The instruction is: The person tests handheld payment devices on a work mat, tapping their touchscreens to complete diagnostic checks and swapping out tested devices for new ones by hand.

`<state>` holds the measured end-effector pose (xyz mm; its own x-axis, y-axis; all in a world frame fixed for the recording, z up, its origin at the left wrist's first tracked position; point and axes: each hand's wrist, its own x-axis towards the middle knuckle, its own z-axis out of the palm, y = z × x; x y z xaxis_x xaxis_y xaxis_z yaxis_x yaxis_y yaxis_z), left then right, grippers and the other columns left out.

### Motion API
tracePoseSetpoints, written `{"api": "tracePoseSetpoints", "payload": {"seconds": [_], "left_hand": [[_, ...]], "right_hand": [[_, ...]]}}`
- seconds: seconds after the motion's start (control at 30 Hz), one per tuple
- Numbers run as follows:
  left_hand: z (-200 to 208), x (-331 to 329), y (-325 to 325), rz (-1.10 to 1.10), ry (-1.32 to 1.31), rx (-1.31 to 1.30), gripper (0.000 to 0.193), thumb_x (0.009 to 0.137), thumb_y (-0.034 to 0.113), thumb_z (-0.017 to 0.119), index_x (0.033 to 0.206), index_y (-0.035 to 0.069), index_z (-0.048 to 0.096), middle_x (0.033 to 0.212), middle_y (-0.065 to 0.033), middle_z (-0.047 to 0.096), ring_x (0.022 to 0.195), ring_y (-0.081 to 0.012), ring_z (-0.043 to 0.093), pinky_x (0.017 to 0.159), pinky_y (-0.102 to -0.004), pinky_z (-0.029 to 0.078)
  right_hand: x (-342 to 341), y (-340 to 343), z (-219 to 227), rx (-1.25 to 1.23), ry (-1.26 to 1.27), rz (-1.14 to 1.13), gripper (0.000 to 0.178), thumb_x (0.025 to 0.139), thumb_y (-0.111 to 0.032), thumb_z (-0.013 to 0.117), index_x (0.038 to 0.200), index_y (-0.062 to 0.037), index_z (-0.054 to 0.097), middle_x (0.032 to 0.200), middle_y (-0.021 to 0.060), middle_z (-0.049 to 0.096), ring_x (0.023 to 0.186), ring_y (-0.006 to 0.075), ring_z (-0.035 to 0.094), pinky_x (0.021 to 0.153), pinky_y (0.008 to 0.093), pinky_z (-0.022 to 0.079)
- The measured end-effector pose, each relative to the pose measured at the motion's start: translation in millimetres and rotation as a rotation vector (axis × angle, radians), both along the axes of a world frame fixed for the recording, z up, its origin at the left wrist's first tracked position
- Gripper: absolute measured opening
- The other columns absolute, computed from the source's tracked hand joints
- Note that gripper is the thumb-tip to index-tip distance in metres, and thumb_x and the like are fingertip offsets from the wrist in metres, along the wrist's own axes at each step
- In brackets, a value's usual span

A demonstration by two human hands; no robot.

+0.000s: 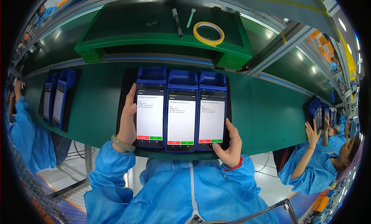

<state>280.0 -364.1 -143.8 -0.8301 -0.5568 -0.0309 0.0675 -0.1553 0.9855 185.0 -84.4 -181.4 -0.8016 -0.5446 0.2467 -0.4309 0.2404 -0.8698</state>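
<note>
Three blue handheld payment terminals lie side by side on a black mat, their lit white screens facing up with a red and a green button at the bottom. My left hand, fingers stretched out, rests along the outer edge of the left terminal. Between the outer two lies the middle terminal. At the right terminal, my right hand has its thumb at the lower screen edge and its fingers beside the right side. Thumb and fingers are apart; the terminal stays flat on the mat.
Behind the terminals stands a green raised shelf bearing a pen, a pale green stick and a roll of yellow tape. More terminals lie at left. Co-workers in blue sit on both sides, one hand raised at right.
</note>
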Motion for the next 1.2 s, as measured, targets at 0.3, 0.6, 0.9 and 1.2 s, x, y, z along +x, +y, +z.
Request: {"api": "tracePoseSetpoints", "payload": {"seconds": [0.3,0.6,0.9,1.2], "left_hand": [[-3,33,3,-0.186,0.027,-0.155,0.092,0.063,-0.004,0.05,0.143,0.005,0.004,0.141,-0.0188,0.024,0.13,-0.0259,0.028,0.106,-0.0327,0.022],[-11,45,23,0.105,0.017,-0.592,0.08,0.067,-0.002,0.055,0.138,0.0,0.019,0.138,-0.0236,0.027,0.126,-0.0315,0.033,0.104,-0.0373,0.026],[86,19,98,0.435,0.458,-1.387,0.041,0.072,0.016,0.061,0.108,0.035,0.057,0.119,-0.0063,0.049,0.109,-0.0333,0.044,0.088,-0.0484,0.04],[115,-8,124,0.582,0.554,-1.352,0.066,0.076,0.022,0.057,0.134,0.026,0.026,0.127,-0.0227,0.036,0.102,-0.0395,0.048,0.075,-0.0407,0.045]], "right_hand": [[2,-5,0,-0.141,-0.025,-0.177,0.042,0.075,0.005,0.055,0.117,0.004,0.051,0.114,0.017,0.052,0.099,0.0244,0.054,0.087,0.031,0.043],[9,-5,-10,-0.243,-0.013,-0.274,0.02,0.084,0.007,0.045,0.101,0.0029,0.054,0.096,0.0048,0.05,0.082,0.0089,0.05,0.075,0.0198,0.041],[6,-3,-10,-0.281,-0.061,-0.29,0.016,0.083,0.007,0.049,0.098,0.0032,0.055,0.098,0.008,0.048,0.079,0.0105,0.048,0.068,0.0205,0.04],[6,-2,-10,-0.247,-0.013,-0.304,0.013,0.082,0.007,0.05,0.093,0.0021,0.056,0.094,0.0087,0.049,0.078,0.0121,0.048,0.066,0.0208,0.04]]}}
